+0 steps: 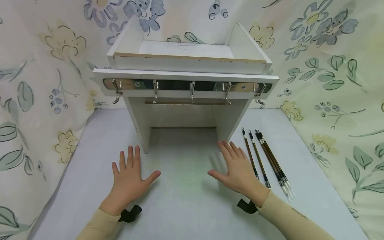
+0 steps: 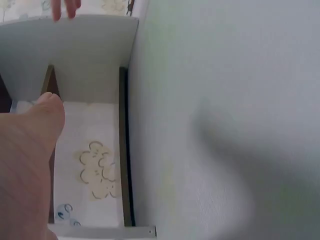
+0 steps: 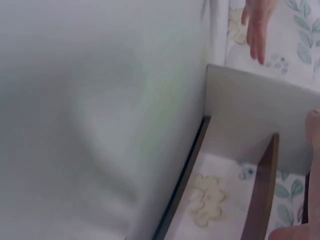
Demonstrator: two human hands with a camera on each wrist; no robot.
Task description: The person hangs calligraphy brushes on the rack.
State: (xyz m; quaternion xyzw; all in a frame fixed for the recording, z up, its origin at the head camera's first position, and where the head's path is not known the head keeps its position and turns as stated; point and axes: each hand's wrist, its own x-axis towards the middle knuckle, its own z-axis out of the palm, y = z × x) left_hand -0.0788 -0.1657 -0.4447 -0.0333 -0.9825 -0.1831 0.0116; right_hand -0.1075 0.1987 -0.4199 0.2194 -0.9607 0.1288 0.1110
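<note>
My left hand is spread above the white tabletop, in front of the left side panel of a white wooden shelf unit. My right hand is also outstretched, with its fingertips overlapping the lower edge of the right panel in the head view. Neither hand holds anything. A metal strip with several silver hooks runs across the unit's front board. To the right of my right hand lie several paintbrushes with dark handles and clear-capped tips. The left wrist view shows the left thumb in front of the unit's open inside.
Floral cloth hangs behind and at both sides. White tabletop extends between my forearms. Each wrist wears a black strap mount. An open-topped compartment forms the unit's upper part.
</note>
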